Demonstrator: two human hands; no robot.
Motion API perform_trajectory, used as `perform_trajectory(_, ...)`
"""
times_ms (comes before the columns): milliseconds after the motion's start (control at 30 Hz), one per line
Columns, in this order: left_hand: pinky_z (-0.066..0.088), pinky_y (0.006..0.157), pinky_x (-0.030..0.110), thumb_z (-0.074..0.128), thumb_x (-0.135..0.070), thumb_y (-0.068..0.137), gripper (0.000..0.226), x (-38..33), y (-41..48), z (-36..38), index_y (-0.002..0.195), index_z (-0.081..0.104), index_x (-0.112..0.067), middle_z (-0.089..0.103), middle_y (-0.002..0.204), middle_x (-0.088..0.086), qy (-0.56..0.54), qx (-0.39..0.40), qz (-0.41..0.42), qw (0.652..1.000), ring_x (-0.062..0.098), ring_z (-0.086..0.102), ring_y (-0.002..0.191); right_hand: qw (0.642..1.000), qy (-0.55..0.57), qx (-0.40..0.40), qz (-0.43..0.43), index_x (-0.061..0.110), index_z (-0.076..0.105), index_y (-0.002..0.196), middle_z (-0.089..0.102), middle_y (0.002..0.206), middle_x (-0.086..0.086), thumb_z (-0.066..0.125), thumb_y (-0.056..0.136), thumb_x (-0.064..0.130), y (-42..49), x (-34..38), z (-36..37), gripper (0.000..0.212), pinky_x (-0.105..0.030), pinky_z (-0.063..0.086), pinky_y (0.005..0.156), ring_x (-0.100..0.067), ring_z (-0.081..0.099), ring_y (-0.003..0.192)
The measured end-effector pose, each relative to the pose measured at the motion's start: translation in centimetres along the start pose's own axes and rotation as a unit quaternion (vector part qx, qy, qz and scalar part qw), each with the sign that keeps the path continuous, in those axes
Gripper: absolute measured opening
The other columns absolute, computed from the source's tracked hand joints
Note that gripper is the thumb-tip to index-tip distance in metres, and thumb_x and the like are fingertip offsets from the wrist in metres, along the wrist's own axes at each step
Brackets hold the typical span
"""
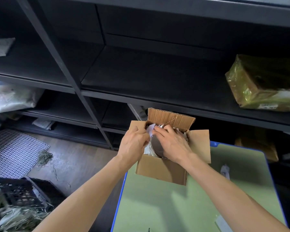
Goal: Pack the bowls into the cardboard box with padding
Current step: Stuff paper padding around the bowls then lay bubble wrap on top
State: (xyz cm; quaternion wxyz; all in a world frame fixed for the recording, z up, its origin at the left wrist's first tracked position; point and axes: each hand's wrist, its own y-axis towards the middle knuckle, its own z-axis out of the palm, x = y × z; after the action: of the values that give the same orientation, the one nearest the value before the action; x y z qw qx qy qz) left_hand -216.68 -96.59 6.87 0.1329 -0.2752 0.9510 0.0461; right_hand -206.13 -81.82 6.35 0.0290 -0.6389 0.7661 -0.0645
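Green tabletop [174, 206] is lying under my forearms, cardboard box [161, 169] sitting at its far-left corner. Inside, the bowl [157, 146] is standing on edge btwn both hands, rim running front-to-back. L hand [134, 143] is pinching paper padding [150, 129] left of it; R hand [172, 143] is draping over it, grip unclear. Upright flaps [171, 118] are crowding the opening, shelving [107, 96] looming behind.

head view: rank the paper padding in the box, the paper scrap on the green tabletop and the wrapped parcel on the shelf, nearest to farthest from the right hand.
1. paper padding: inside the cardboard box, touching the right hand.
2. paper scrap: on the green tabletop, to the hand's right.
3. wrapped parcel: on the shelf, up and right, beyond the box.
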Motion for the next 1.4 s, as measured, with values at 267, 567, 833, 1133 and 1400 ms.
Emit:
perform_trajectory(267,0.038,0.068,0.031,0.058,-0.009,0.090,0.015,-0.4,0.2,0.4,0.087,0.069,-0.019,0.064,0.090,-0.005,0.001,-0.010,0.004,1.000,0.018,0.042,0.086,0.999,0.035,0.014,-0.011,0.021,0.033,0.151,0.022,0.162,0.009,0.059,0.081,0.006,-0.5,-0.6,-0.3,0.077,-0.040,0.040,0.104,-0.021,0.033,0.134)
perform_trajectory(567,0.033,0.063,0.028,0.070,-0.019,0.089,0.010,-1.3,-0.5,-0.3,0.079,0.073,-0.018,0.061,0.072,-0.003,-0.029,-0.108,0.039,0.993,0.017,0.039,0.071,0.998,0.055,-0.037,-0.018,0.019,0.039,0.148,0.035,0.156,0.006,0.061,0.084,0.006,-2.3,-2.4,-1.0,0.069,-0.038,0.040,0.102,-0.019,0.038,0.134)
perform_trajectory(833,0.041,0.059,0.039,0.057,-0.015,0.095,0.020,-5.9,-0.7,-0.3,0.076,0.064,-0.012,0.057,0.070,0.002,-0.085,-0.091,0.057,0.991,0.025,0.049,0.067,0.992,0.094,-0.086,0.002,0.016,0.053,0.139,0.054,0.141,0.002,0.061,0.087,0.021,-5.6,-4.3,-1.5,0.053,-0.038,0.042,0.101,-0.024,0.049,0.124)
perform_trajectory(1133,0.041,0.061,0.038,0.052,-0.025,0.099,0.019,-14.6,0.1,1.6,0.087,0.062,-0.014,0.057,0.077,0.000,-0.128,-0.065,0.157,0.977,0.023,0.051,0.072,0.979,0.081,-0.157,0.102,0.017,0.065,0.112,0.060,0.106,0.003,0.060,0.087,0.005,-14.6,-9.6,-1.8,0.028,-0.039,0.049,0.074,-0.024,0.052,0.093)
perform_trajectory(1400,0.043,0.067,0.043,0.047,-0.019,0.097,0.022,-22.2,0.0,5.5,0.086,0.064,-0.010,0.058,0.079,0.007,-0.115,0.011,0.261,0.958,0.028,0.051,0.073,0.963,0.091,-0.097,0.234,0.021,0.068,0.104,0.064,0.096,0.003,0.064,0.083,0.012,-23.4,-14.2,3.0,0.023,-0.037,0.048,0.069,-0.026,0.060,0.089)
